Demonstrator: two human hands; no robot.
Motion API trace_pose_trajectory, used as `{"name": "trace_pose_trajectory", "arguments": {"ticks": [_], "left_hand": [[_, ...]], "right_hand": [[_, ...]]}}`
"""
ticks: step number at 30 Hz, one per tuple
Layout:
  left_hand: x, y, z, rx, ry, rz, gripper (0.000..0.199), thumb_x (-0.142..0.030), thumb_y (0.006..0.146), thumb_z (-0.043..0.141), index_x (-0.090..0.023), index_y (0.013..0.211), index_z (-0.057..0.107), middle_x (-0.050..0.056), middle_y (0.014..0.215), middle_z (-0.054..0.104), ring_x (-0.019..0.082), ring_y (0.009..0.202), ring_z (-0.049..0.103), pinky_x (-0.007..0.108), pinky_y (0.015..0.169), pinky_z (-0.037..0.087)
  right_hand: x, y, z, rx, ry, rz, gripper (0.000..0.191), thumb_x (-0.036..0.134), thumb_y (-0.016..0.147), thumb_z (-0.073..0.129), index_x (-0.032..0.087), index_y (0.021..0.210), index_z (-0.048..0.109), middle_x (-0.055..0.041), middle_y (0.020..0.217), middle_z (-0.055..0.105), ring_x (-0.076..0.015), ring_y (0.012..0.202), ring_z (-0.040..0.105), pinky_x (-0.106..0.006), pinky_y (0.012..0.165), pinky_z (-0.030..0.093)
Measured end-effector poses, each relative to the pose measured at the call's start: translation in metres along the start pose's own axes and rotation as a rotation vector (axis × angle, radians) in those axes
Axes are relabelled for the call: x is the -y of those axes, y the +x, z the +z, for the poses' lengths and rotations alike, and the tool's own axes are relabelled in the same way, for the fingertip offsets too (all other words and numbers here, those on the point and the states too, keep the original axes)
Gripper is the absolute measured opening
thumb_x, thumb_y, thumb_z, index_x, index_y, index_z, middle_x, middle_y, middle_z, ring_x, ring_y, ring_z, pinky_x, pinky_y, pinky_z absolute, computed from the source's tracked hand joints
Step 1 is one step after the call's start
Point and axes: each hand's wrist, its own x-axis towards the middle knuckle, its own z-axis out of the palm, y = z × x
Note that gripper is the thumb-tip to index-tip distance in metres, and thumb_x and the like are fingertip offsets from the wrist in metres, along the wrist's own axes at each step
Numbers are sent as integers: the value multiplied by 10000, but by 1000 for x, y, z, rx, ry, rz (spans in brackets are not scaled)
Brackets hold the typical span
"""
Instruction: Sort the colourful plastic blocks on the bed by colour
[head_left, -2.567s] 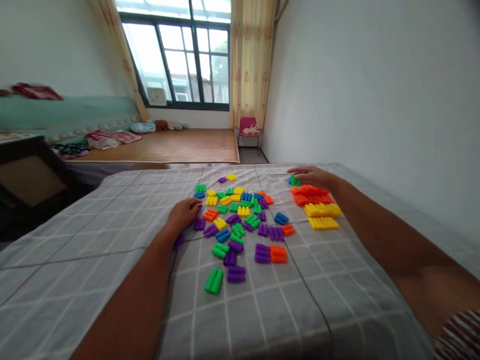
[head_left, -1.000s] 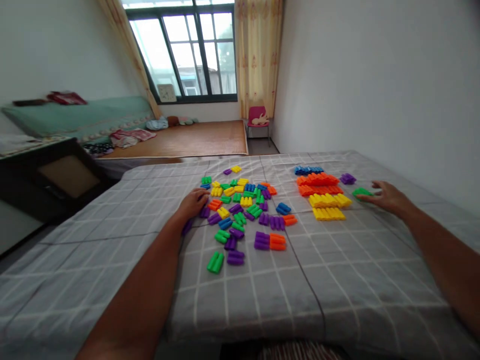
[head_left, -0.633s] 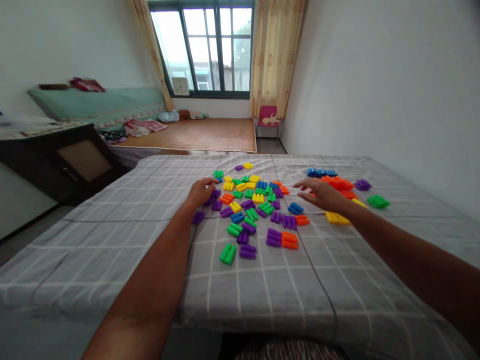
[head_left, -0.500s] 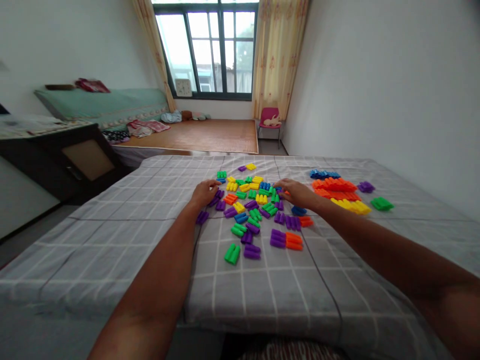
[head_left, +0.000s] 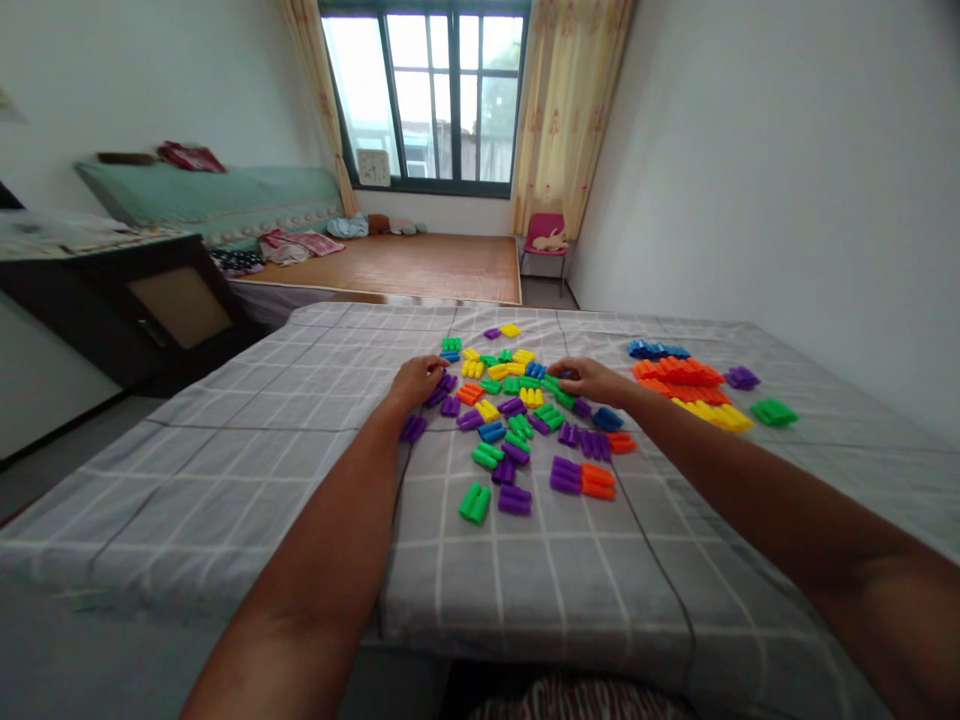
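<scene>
Small plastic blocks shaped like joined tubes lie scattered in the middle of a checked cloth. My left hand [head_left: 418, 381] is at the left edge of the scatter, fingers curled together beside some purple blocks [head_left: 441, 390]; whatever they pinch, if anything, is hidden. On the other side, my right hand [head_left: 589, 381] has its fingertips closed at a green block [head_left: 564, 398]. Near it lie a blue block [head_left: 607, 419] and a yellow block [head_left: 532, 398]. An orange block [head_left: 470, 393] rests between the hands, closer to my left.
To the right stand grouped rows: blue blocks [head_left: 658, 350], orange blocks [head_left: 679, 372] and yellow blocks [head_left: 714, 415]. A purple stack [head_left: 742, 377] and a green stack [head_left: 774, 412] sit beyond them. The checked cloth [head_left: 300, 420] covers the table. A pink chair [head_left: 545, 228] is farther back.
The view has shifted slightly. My right fingers have come down on the green block, which now lies at a different angle. My left hand stays by the purple blocks.
</scene>
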Motion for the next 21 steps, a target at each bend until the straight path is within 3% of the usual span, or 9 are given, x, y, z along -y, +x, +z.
{"name": "trace_pose_trajectory", "arguments": {"ticks": [5,10,14,17,21], "left_hand": [[-2,0,3,-10,14,15,342,-253,826,469,-199,1037,733,47,1020,740,207,938,664,284,858,493],[2,0,4,-17,19,17,325,-254,830,476,-219,1028,732,34,1033,738,212,975,658,295,884,493],[-7,1,-1,-124,9,77,317,-212,829,474,-196,1031,719,56,1100,709,217,1042,629,331,958,467],[-34,0,1,-187,-94,202,314,-205,851,458,-180,1054,696,74,1106,691,207,1029,625,337,951,474],[-83,-11,18,30,-285,408,274,-294,887,482,-192,1042,683,62,1054,697,189,979,636,310,887,504]], "right_hand": [[1,-6,-1,-48,-290,-36,268,223,796,558,203,1018,707,-41,980,721,-178,834,639,-285,781,484],[4,-7,3,-29,-297,-9,295,279,728,672,213,1014,698,-31,898,723,-172,784,640,-260,717,485],[8,-7,-2,-81,63,89,318,252,683,711,187,993,687,-36,901,710,-166,788,639,-269,714,508],[17,-6,-3,-106,485,180,319,305,675,744,181,960,672,-30,881,693,-147,735,631,-273,671,525],[38,0,9,-133,894,136,360,321,596,828,184,876,648,-27,909,685,-151,815,648,-303,778,542]]}}
